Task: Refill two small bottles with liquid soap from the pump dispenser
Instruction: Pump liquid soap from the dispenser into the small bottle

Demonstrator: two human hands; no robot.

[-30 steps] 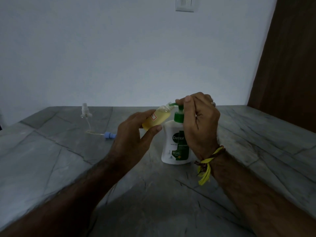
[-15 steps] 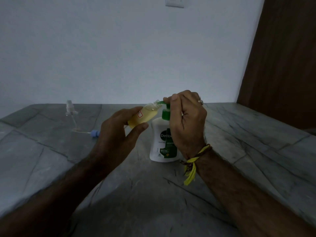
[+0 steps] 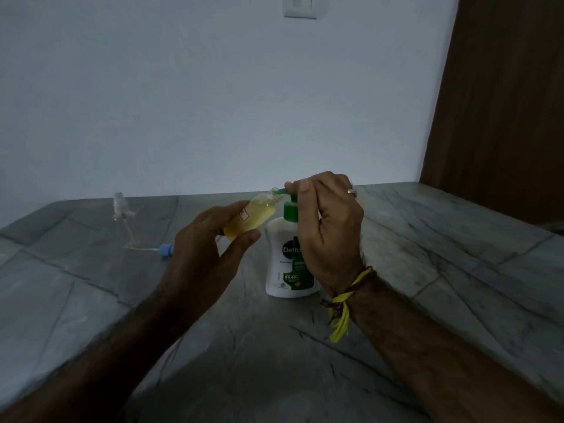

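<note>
My left hand (image 3: 207, 242) grips a small clear bottle (image 3: 254, 216) with yellow soap in it, tilted so its open neck meets the green spout of the pump dispenser. The white dispenser (image 3: 285, 261) with a green label stands upright on the stone counter (image 3: 442, 270). My right hand (image 3: 328, 227) is curled over the green pump head, thumb on top, hiding most of it. A second small clear bottle (image 3: 119, 209) stands at the back left of the counter.
A thin tube with a blue cap (image 3: 166, 249) lies on the counter near the second bottle. A white wall with a switch plate (image 3: 300, 6) rises behind. A brown wooden panel (image 3: 500, 102) stands at the right.
The view has shifted a little; both hands, the small bottle and the dispenser keep the same grip and pose.
</note>
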